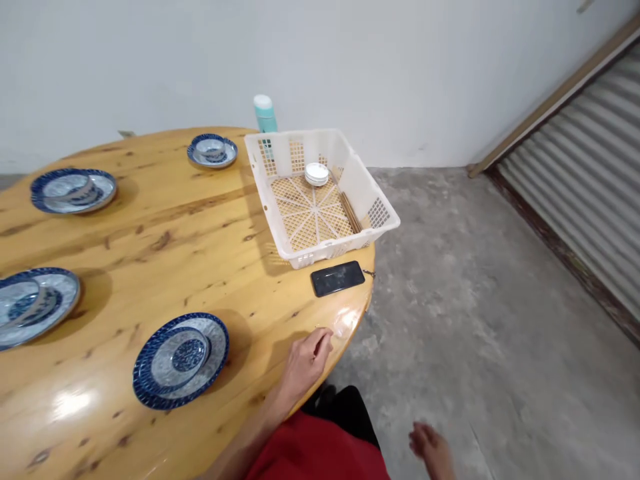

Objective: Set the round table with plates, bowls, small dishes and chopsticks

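Observation:
My left hand [309, 360] hovers over or rests on the wooden table [200, 233] near its rounded edge; I cannot tell which. Its fingers are curled in, with nothing visible in them. Just beyond it lies a black smartphone [338, 279] with a small strap. To its left is a blue-patterned plate [145, 373] with a matching bowl [190, 353] on it. My right hand [431, 448] hangs over the floor at the lower right, away from the table. Motion smears its fingers, and I see no object in it.
A white plastic basket [280, 233] at the table's right edge holds stacked small white dishes [317, 175] and chopsticks [351, 212]. Behind it stands a turquoise bottle [265, 115]. More plates with bowls [75, 190] sit leftward. A corrugated shutter [590, 140] is at right.

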### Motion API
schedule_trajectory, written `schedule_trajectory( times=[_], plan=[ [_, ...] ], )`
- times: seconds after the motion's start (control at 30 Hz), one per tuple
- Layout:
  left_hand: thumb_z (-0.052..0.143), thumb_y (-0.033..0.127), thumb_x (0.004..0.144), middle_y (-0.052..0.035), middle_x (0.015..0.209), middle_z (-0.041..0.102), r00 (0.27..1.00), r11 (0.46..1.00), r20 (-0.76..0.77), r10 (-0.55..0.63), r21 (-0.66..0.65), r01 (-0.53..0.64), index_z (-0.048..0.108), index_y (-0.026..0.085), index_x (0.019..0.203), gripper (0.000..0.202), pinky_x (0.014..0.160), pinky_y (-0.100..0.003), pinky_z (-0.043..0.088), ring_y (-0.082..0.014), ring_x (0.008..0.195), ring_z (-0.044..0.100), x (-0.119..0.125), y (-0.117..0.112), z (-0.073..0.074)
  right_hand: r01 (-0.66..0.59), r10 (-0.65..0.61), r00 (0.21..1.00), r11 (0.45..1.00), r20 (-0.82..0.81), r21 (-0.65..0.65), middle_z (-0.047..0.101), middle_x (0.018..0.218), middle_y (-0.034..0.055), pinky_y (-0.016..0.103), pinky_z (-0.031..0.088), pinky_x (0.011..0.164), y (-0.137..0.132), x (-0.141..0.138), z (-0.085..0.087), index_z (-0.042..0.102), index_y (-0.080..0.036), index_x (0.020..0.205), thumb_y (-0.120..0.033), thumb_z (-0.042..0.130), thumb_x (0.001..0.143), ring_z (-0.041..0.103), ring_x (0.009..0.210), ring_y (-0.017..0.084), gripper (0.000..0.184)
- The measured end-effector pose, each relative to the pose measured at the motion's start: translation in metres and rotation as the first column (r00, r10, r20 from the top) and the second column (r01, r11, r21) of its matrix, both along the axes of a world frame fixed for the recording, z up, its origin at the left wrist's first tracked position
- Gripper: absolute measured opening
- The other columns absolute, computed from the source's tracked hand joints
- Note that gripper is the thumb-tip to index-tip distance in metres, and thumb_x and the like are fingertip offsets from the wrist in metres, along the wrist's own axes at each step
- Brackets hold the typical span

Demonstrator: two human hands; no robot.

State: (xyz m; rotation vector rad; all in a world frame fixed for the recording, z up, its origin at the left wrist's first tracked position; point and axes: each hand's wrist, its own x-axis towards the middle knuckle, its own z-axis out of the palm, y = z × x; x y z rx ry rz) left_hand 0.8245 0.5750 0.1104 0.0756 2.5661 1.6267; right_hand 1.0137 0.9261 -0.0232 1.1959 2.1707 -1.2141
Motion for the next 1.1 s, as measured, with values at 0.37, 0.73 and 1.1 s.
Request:
schedule_trajectory(
  times=[0.37,0.73,1.1],
  plan=[
    [0.046,0.036,0.100,-0.0026,0.086,0.077,0.925,0.937,-0.161,0.343,-0.004,-0.348,0.070,0.021,0.105,0.029,0.073,-0.023,0.053,-0.0145,0.074,0.073,-0.051,-0.016,0.024,-0.269,0.200,0.579,0.962,-0.791,0.047,0.073,0.085,0.0063,0.028,0.054,0.067,-0.034,-0.392,0.218,0.069,-0.014,0.105,-0.043,0.071,0.082,0.066,0.067,0.014,0.037],
    [0.048,0.044,0.099,0.0008,0.076,0.076,0.660,0.641,-0.140,0.738,-0.158,-0.751,0.072,0.020,0.101,0.034,0.060,-0.022,0.056,-0.0136,0.061,0.073,-0.077,-0.003,0.019,-0.451,0.323,0.800,0.880,-0.506,-0.152,0.055,0.063,-0.0038,0.020,0.050,0.057,-0.208,-0.694,0.151,0.060,-0.001,0.100,-0.013,0.056,0.095,0.058,0.049,0.006,0.013],
    [0.052,0.037,0.099,0.0011,0.077,0.076,0.551,0.510,-0.131,0.824,-0.253,-0.822,0.071,0.019,0.104,0.027,0.064,-0.020,0.054,-0.0125,0.063,0.074,-0.113,0.036,0.025,-0.481,0.385,0.824,0.864,-0.417,-0.152,0.064,0.108,0.0091,0.029,0.058,0.056,-0.262,-0.784,0.083,0.030,-0.015,0.156,-0.028,0.060,0.092,0.063,0.063,0.014,0.072]
  ],
)
